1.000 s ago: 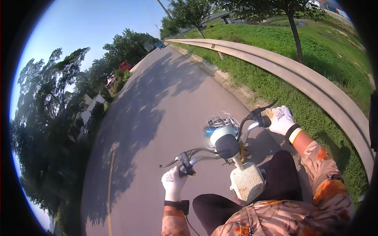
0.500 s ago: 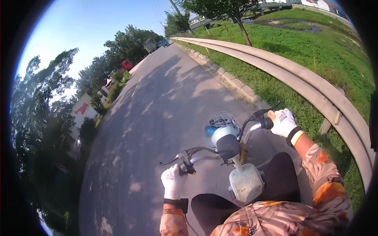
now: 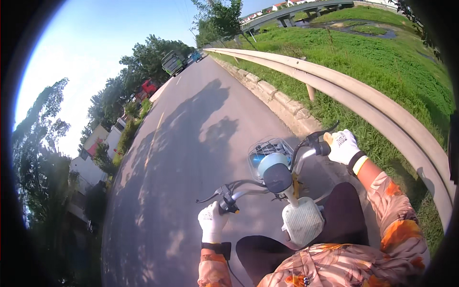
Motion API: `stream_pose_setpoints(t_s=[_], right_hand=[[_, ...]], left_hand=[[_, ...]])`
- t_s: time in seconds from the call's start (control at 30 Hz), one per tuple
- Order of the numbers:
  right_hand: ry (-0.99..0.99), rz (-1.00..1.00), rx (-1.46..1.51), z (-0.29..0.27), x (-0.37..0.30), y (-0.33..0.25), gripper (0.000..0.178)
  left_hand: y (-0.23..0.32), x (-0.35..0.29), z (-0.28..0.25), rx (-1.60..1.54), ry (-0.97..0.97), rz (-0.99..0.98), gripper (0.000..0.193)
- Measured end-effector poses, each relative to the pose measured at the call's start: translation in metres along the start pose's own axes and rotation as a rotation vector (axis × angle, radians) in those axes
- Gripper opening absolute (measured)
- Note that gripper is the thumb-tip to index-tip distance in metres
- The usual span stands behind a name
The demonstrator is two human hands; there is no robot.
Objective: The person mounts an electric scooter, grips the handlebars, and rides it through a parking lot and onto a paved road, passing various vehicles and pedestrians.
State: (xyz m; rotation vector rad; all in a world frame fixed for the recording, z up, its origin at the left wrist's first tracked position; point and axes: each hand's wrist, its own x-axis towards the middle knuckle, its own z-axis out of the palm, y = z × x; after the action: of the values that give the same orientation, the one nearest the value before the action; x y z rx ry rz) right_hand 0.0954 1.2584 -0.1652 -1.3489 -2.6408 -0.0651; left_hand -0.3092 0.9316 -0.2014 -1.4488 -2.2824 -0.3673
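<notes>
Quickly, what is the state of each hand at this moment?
Left hand: closed, holding the handlebar at its left end.
Right hand: closed, holding the handlebar at its right end.

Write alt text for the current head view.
A rider's white-gloved left hand and right hand grip handlebars behind a wire basket on a shadow-dappled road. A guardrail lines the right; a green truck is ahead, left.

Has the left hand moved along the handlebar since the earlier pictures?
No; against the left brake lever, the left hand shows no shift inward or outward along the handlebar.
</notes>
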Motion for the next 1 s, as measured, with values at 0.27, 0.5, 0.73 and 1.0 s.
stream_pose_setpoints(t_s=[0.27, 0.5, 0.73, 1.0], right_hand=[[-0.006, 0.006, 0.037, 0.002, -0.016, 0.013, 0.032], [0.026, -0.022, 0.015, 0.002, -0.008, 0.014, 0.03], [-0.007, -0.035, -0.018, -0.005, -0.005, 0.009, 0.029], [0.011, -0.016, 0.009, 0.001, -0.008, -0.015, 0.026]], left_hand=[[0.032, -0.007, -0.017, -0.019, -0.042, 0.014, 0.021], [0.037, 0.004, -0.021, -0.021, -0.039, 0.006, 0.026], [0.03, 0.001, -0.018, 0.01, -0.068, -0.04, 0.025], [-0.009, -0.001, -0.005, -0.01, 0.019, 0.065, 0.025]])
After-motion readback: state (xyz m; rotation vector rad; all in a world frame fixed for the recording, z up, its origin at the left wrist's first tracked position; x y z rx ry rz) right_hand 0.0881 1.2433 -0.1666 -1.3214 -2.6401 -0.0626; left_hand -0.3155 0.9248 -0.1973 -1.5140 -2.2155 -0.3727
